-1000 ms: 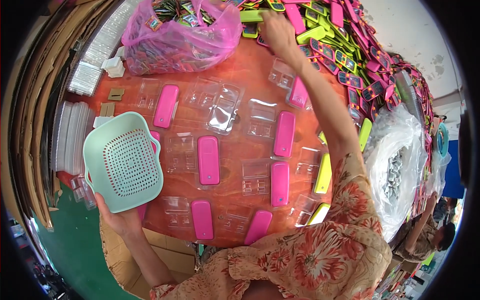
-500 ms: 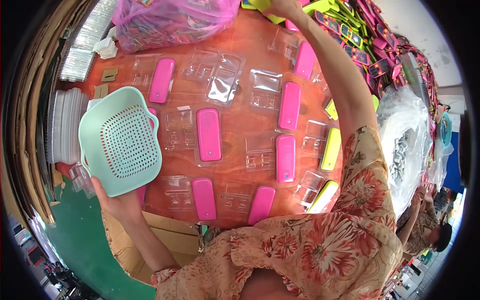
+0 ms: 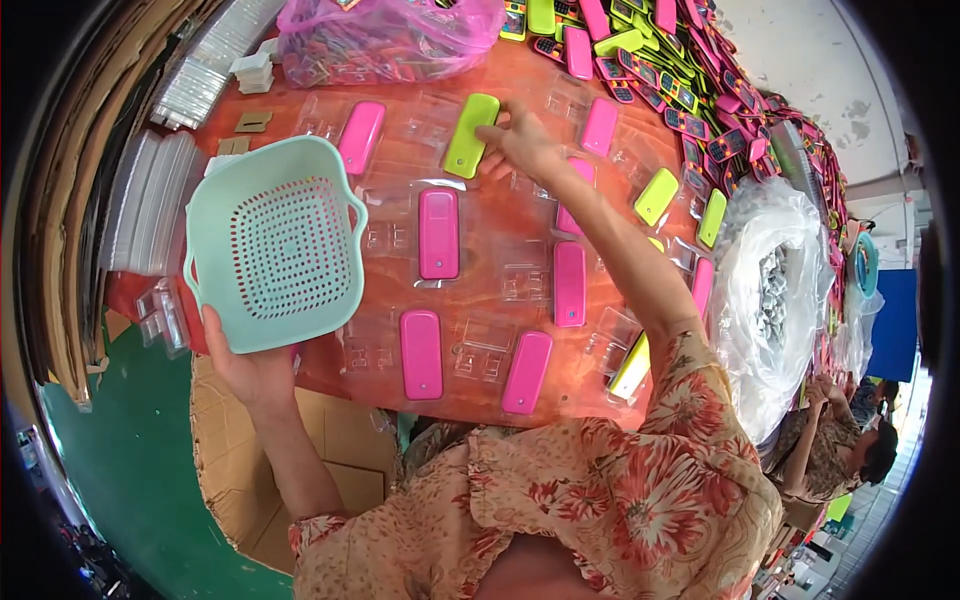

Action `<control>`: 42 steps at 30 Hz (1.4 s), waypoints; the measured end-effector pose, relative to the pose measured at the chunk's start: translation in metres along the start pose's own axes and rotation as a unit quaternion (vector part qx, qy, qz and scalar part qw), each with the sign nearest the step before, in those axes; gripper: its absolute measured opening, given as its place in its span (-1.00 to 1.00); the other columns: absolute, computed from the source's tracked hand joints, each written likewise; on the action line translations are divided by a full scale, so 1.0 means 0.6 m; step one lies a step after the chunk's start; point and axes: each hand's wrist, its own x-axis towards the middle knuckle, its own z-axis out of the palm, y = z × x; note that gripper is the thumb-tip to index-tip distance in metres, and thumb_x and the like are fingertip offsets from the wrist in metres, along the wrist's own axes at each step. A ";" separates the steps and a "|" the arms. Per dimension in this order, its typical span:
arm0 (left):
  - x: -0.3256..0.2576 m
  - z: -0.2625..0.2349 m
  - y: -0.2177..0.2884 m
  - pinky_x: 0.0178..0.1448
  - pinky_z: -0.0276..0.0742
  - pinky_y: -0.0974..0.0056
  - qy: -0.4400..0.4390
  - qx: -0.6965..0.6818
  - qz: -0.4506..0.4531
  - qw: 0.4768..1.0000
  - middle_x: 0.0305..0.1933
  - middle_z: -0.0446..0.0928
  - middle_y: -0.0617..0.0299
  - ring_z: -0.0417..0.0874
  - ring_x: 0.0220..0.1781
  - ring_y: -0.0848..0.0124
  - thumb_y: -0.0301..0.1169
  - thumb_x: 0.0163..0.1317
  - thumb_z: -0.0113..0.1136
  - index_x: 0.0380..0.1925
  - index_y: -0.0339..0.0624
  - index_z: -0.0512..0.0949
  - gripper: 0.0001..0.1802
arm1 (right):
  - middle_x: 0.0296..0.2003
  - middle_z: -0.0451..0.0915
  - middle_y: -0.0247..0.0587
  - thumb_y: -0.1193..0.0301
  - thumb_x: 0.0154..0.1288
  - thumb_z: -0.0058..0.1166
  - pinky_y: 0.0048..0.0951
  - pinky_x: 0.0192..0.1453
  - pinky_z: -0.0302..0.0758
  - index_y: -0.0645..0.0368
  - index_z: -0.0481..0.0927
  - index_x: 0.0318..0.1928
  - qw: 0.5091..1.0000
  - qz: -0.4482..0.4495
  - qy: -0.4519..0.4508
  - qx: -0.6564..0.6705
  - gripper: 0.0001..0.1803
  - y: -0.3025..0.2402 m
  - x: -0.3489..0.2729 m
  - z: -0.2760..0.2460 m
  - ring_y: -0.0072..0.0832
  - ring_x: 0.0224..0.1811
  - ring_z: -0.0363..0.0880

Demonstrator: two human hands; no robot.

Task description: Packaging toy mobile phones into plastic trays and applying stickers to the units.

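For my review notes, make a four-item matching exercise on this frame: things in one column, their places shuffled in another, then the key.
1. Mint perforated basket
2. Lime case nearest the basket
3. Pink bag
4. Cardboard box

A. Below the near edge of the table
B. At the picture's top edge
C. In the left hand
D. At the right hand

Pairs: 1-C; 2-D; 3-B; 4-A

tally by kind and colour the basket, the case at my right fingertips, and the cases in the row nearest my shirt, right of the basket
Mint basket in left hand: 1
Lime: 2, upper lime case by right hand and lower lime case
Pink: 2, left pink case and right pink case
Total: 5
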 end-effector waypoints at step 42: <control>-0.138 0.210 -0.288 0.12 0.17 0.28 -0.422 0.505 -0.017 0.753 0.05 0.29 0.10 0.31 0.07 0.25 -0.28 0.18 -0.11 0.06 -0.20 0.23 -0.55 | -0.45 0.46 -0.30 0.56 -0.20 0.07 -0.33 -0.12 0.22 0.12 0.48 -0.51 0.669 -0.287 0.377 -0.573 -0.87 0.061 -0.538 -0.377 -0.38 -0.24 0.41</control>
